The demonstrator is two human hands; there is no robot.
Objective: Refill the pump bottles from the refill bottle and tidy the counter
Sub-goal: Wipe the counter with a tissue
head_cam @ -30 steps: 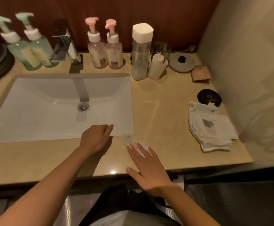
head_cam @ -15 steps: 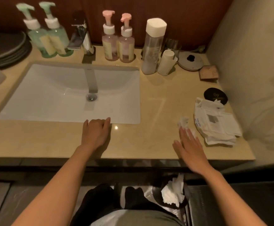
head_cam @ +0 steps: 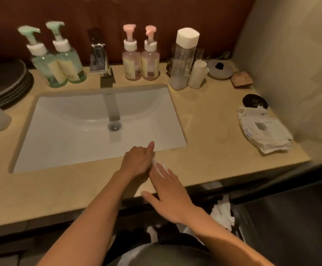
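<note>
Far left: stack of dark plates (head_cam: 4, 81) on the counter (head_cam: 204, 131). Next along the back wall, two green pumps (head_cam: 47, 72), upright, touching each other. Faucet (head_cam: 98, 58) stands behind the white sink (head_cam: 70, 135). Right of the faucet, two pink pumps (head_cam: 131, 64), upright, side by side. Refill bottle (head_cam: 183, 60) is just right of them: tall, clear, white cap on, upright. A small white tube (head_cam: 197, 74) leans beside it.

At the sink's front rim, the left hand (head_cam: 137, 162) rests on the counter, fingers loose, one finger straight out, gripping nothing. The right hand (head_cam: 167, 192) is just beside it, flat and released, fingers straight. They press a white tissue (head_cam: 159, 167) to the counter. The tissue shows at the fingertips, against the left hand.

Below the counter edge: bin (head_cam: 238, 223) holding crumpled tissue. Far right: black disc (head_cam: 254, 101), with the wipes pack (head_cam: 263, 131) touching its front.
</note>
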